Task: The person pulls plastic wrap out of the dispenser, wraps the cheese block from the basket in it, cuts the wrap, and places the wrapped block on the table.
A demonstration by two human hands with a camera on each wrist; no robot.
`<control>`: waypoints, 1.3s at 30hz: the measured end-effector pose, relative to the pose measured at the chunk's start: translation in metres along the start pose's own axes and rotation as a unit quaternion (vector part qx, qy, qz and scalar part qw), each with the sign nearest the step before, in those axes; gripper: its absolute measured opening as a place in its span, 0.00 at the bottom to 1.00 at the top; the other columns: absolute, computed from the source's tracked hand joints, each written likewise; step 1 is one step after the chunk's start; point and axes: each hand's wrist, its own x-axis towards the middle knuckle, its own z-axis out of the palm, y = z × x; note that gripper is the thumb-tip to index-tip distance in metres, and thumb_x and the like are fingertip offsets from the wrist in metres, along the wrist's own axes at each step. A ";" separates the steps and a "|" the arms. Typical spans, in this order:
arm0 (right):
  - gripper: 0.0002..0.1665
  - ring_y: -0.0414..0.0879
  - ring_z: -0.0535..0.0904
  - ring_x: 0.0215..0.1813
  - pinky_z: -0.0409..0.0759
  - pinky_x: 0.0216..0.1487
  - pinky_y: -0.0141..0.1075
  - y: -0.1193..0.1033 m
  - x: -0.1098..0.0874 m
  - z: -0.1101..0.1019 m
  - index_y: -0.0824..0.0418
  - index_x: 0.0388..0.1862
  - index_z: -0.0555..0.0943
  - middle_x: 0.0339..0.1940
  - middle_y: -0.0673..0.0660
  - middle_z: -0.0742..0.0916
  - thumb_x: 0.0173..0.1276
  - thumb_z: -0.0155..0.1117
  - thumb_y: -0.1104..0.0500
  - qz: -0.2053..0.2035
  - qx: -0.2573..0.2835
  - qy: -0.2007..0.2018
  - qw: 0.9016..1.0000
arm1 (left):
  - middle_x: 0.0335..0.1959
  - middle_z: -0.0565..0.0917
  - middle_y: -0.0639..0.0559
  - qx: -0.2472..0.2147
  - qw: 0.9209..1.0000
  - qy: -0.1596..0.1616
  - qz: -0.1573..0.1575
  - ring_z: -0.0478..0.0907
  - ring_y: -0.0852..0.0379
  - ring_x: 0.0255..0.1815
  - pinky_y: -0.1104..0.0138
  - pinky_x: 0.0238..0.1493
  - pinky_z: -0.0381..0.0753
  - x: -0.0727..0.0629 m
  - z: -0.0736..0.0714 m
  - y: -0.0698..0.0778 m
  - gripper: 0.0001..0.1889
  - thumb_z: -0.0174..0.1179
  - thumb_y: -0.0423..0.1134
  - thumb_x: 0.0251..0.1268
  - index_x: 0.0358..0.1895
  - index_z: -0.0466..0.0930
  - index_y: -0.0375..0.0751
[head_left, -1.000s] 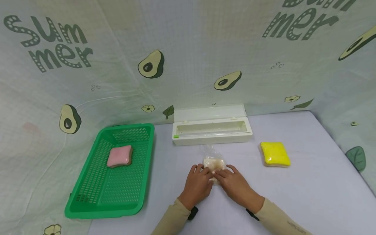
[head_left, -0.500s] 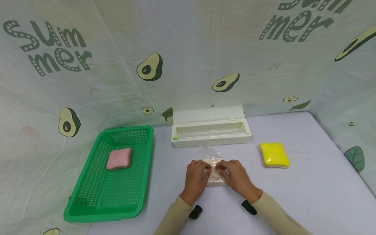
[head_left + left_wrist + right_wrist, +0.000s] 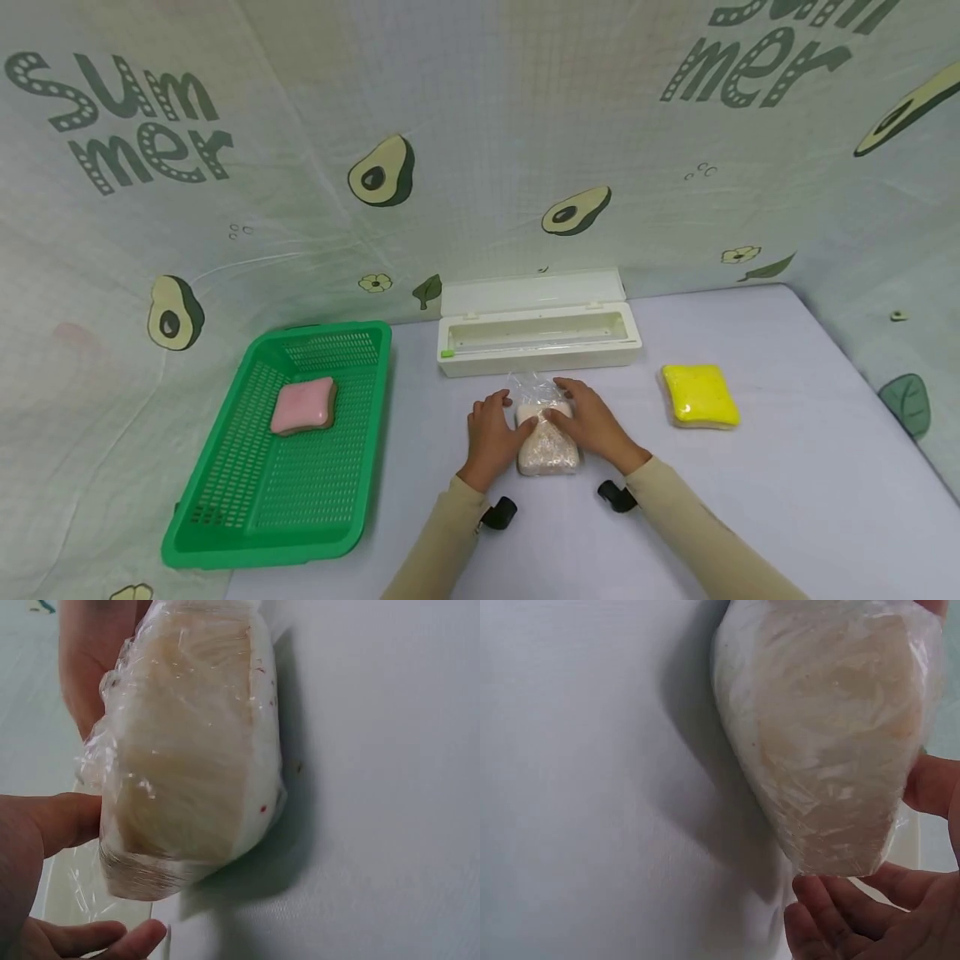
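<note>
A pale, bread-slice-shaped block (image 3: 549, 446) lies wrapped in crinkled clear plastic film on the white table. Loose film (image 3: 531, 387) sticks out past its far end. My left hand (image 3: 491, 435) is at the block's left side; its thumb (image 3: 71, 823) meets the wrapped edge while the other fingers are spread apart from it. On the other side, my right hand (image 3: 592, 423) has its thumb (image 3: 932, 784) against the wrapping and its loosely bent fingers (image 3: 836, 911) right at the block's far end.
Behind the block stands a long white film dispenser box (image 3: 540, 360), its lid raised. A green basket (image 3: 369, 483) with a pink block (image 3: 303, 406) inside is at the left. A yellow block (image 3: 700, 396) sits at the right. Printed cloth (image 3: 480, 125) hangs behind.
Both hands were pinching at the middle of the wrapped block. They have since spread apart and moved toward its far end, uncovering its top. Basket, box and yellow block stay put.
</note>
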 end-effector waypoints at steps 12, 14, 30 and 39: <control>0.14 0.56 0.83 0.47 0.82 0.53 0.45 0.005 0.017 0.005 0.74 0.53 0.82 0.45 0.67 0.87 0.73 0.67 0.68 0.051 0.100 0.047 0.993 | 0.62 0.82 0.41 -0.133 0.987 -0.087 -0.037 0.74 0.41 0.63 0.43 0.64 0.73 0.017 0.001 -0.016 0.43 0.72 0.38 0.64 0.78 0.61 0.29; 0.08 0.54 0.83 0.46 0.81 0.51 0.39 0.004 0.017 0.004 0.72 0.47 0.82 0.43 0.65 0.87 0.71 0.67 0.70 0.053 0.122 0.056 0.990 | 0.62 0.83 0.43 -0.149 0.985 -0.085 -0.028 0.74 0.42 0.63 0.43 0.65 0.71 0.019 0.001 -0.018 0.44 0.73 0.36 0.62 0.79 0.60 0.30; 0.23 0.52 0.83 0.55 0.81 0.58 0.53 0.012 -0.014 -0.007 0.58 0.49 0.88 0.51 0.52 0.89 0.64 0.66 0.81 -0.173 -0.013 0.051 0.984 | 0.54 0.85 0.51 -0.033 0.980 -0.023 0.195 0.75 0.50 0.57 0.50 0.61 0.68 0.000 0.001 -0.023 0.14 0.74 0.32 0.65 0.52 0.88 0.44; 0.27 0.55 0.83 0.63 0.83 0.60 0.52 0.015 -0.035 -0.016 0.64 0.60 0.86 0.66 0.57 0.86 0.60 0.69 0.76 -0.296 -0.202 0.002 0.933 | 0.70 0.82 0.55 0.204 0.937 -0.086 0.271 0.75 0.52 0.68 0.52 0.70 0.71 -0.016 -0.022 -0.016 0.16 0.66 0.44 0.70 0.59 0.86 0.50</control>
